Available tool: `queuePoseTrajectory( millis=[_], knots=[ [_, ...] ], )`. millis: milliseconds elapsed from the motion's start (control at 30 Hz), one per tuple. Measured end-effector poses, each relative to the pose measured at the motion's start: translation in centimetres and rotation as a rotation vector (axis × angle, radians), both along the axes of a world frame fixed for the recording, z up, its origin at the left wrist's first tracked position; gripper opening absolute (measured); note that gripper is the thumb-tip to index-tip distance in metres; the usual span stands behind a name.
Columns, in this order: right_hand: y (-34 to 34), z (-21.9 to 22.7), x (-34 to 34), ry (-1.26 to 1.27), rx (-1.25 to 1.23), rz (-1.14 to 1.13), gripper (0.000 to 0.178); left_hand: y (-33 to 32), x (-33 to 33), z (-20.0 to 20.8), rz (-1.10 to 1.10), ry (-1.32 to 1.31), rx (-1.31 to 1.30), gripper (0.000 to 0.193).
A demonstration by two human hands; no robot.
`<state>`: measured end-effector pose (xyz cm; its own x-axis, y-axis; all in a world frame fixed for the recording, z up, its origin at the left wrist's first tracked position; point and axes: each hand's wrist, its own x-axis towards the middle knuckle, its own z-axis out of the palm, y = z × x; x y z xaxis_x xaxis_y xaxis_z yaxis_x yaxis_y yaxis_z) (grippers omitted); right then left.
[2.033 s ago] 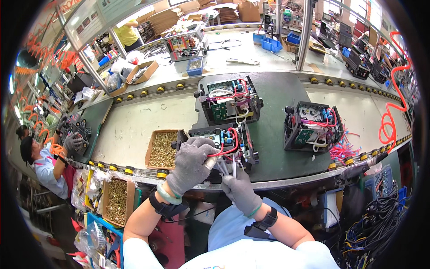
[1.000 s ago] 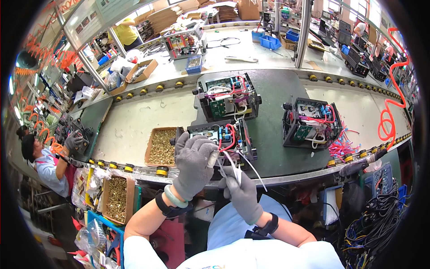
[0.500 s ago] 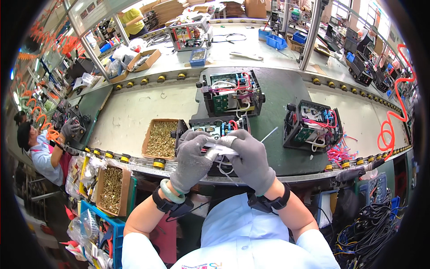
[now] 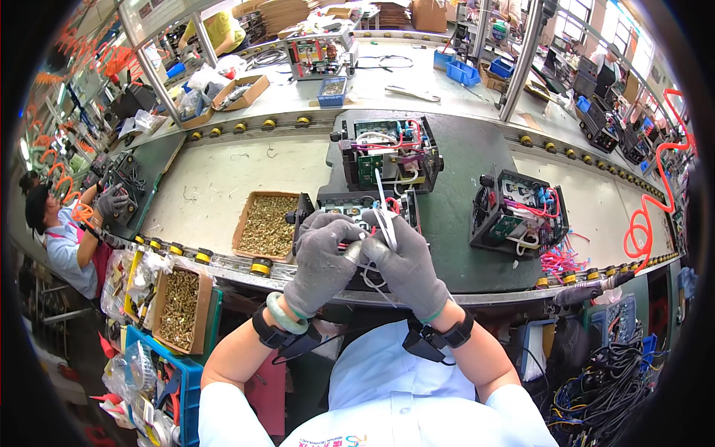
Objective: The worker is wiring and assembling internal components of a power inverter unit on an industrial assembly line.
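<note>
Both gloved hands meet in front of my chest, above the near edge of the workbench. My right hand (image 4: 406,261) is closed around several thin white cable ties (image 4: 385,223), whose ends stick up past its fingers. My left hand (image 4: 325,257) is closed in a pinch, its fingertips against the right hand's. What lies between its fingers is hidden. Behind the hands stands an open black electronic unit (image 4: 406,206), partly covered by them. A second unit (image 4: 387,153) with red and white wires sits just beyond it, and a third unit (image 4: 519,212) stands to the right.
A cardboard box (image 4: 267,225) of small brass-coloured parts stands left of my hands, with another such box (image 4: 179,309) lower left. Pink and blue wires (image 4: 564,257) lie by the right unit. A red coiled hose (image 4: 655,201) hangs at right. A co-worker (image 4: 63,238) handles a unit at left.
The white cable ties have swung from lying across my hands to pointing up and fanned out in my right hand. My left fingers have drawn in toward the right thumb.
</note>
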<state>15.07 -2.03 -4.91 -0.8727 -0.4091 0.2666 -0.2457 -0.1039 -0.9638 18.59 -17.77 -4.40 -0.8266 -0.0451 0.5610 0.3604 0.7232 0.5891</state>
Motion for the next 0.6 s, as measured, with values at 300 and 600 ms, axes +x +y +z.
queuePoseTrajectory(
  millis=[300, 600],
  knots=[
    [-2.2, -1.6, 0.8, 0.509, 0.586, -0.393, 0.011, -0.6, 0.3, -0.2, -0.148, -0.105, 0.178, 0.014],
    [0.3, 1.1, 0.7, 0.720, 0.911, -0.309, 0.011, -0.3, 0.2, -1.4, -0.146, -0.199, 0.347, 0.015]
  ],
)
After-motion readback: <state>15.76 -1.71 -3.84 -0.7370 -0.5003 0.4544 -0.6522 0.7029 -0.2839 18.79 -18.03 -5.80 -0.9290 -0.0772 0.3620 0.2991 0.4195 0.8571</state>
